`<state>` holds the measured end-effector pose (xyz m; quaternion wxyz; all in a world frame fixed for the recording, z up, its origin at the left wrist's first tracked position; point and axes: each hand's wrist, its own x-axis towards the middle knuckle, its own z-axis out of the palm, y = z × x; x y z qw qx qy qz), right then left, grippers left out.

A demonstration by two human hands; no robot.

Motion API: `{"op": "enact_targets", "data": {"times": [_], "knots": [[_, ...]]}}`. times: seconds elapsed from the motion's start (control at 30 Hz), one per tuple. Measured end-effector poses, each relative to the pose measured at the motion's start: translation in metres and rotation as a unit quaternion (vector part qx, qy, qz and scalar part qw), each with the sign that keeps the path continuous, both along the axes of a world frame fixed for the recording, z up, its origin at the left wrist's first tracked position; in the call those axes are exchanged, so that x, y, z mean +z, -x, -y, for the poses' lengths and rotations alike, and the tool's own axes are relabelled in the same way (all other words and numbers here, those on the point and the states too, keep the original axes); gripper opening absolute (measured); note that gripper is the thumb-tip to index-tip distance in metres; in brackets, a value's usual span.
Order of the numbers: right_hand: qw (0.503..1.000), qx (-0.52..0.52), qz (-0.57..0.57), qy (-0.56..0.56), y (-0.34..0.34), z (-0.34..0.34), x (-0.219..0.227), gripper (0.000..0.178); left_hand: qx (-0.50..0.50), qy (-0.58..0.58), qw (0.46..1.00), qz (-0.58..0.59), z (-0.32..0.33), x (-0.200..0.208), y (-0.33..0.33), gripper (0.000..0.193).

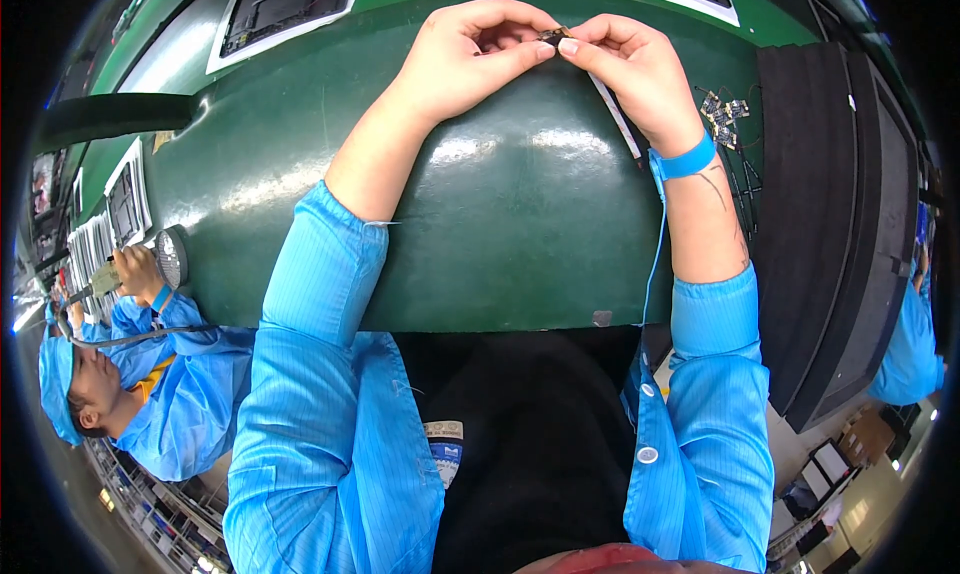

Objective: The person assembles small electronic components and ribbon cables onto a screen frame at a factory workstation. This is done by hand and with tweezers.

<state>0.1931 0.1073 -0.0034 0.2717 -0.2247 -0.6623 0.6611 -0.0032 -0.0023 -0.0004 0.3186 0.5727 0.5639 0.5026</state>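
Observation:
Both my hands meet over the far part of the green table (520,234). Between the fingertips of my left hand (462,59) and my right hand (635,74) is a small dark electronic part (553,36), pinched from both sides. Fingers and thumbs cover much of it, so its exact kind is hidden. A narrow pale strip (615,114) runs beneath my right hand toward the wrist; whether it joins the part I cannot tell. Just right of my right wrist lie several small circuit boards (725,114) with thin black leads.
A blue wrist strap (688,161) with a cord circles my right wrist. Tall black foam blocks (805,214) border the table's right side. White-framed black panels (285,14) lie at the far edge. At left, a co-worker (185,394) in blue holds a tool.

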Motion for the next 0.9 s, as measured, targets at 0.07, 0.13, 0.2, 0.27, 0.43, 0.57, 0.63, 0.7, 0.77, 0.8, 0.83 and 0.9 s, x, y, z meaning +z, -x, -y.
{"op": "enact_targets", "data": {"times": [0.07, 0.13, 0.2, 0.27, 0.43, 0.57, 0.63, 0.7, 0.77, 0.8, 0.83, 0.9], "knots": [[1.0, -0.003, 0.004, -0.005, 0.0, -0.001, 0.0, 0.014, -0.004, 0.001, 1.0, 0.003, 0.0, 0.0, 0.0, 0.023], [1.0, 0.006, -0.023, 0.0, 0.0, -0.003, -0.002, 0.014, -0.007, 0.001, 1.0, 0.006, -0.001, -0.001, 0.0, 0.023], [1.0, 0.002, 0.004, 0.004, 0.001, 0.001, 0.0, 0.015, -0.005, -0.003, 1.0, 0.01, -0.003, -0.006, 0.003, 0.022], [1.0, -0.004, 0.03, 0.007, 0.003, 0.001, 0.0, 0.015, 0.006, 0.007, 0.999, 0.041, -0.004, -0.009, 0.001, 0.021], [0.999, -0.005, 0.007, -0.038, 0.007, -0.003, -0.009, 0.018, 0.014, 0.043, 0.984, 0.17, -0.004, -0.005, 0.007, 0.015], [0.991, -0.109, 0.041, -0.072, 0.004, -0.009, -0.01, 0.018, 0.016, -0.005, 0.968, 0.251, -0.009, -0.013, 0.017, 0.01], [0.971, -0.199, 0.023, -0.129, 0.004, -0.018, -0.015, 0.019, 0.08, -0.026, 0.963, 0.255, -0.01, -0.01, 0.015, 0.007], [0.951, -0.235, 0.057, -0.191, -0.003, -0.027, -0.013, 0.018, 0.111, -0.022, 0.959, 0.259, -0.01, -0.005, 0.013, 0.009], [0.945, -0.245, 0.105, -0.192, -0.005, -0.029, -0.008, 0.021, 0.152, -0.033, 0.938, 0.31, -0.011, 0.0, 0.011, 0.01], [0.907, -0.24, 0.13, -0.32, -0.006, -0.032, -0.01, 0.023, 0.144, -0.049, 0.94, 0.304, -0.011, -0.006, 0.016, 0.013], [0.853, -0.231, 0.153, -0.442, -0.007, -0.033, -0.011, 0.026, 0.144, -0.049, 0.94, 0.305, -0.011, -0.006, 0.015, 0.013], [0.871, -0.203, 0.19, -0.406, -0.006, -0.033, -0.014, 0.033, 0.147, -0.041, 0.946, 0.287, -0.01, -0.006, 0.014, 0.013]]}}
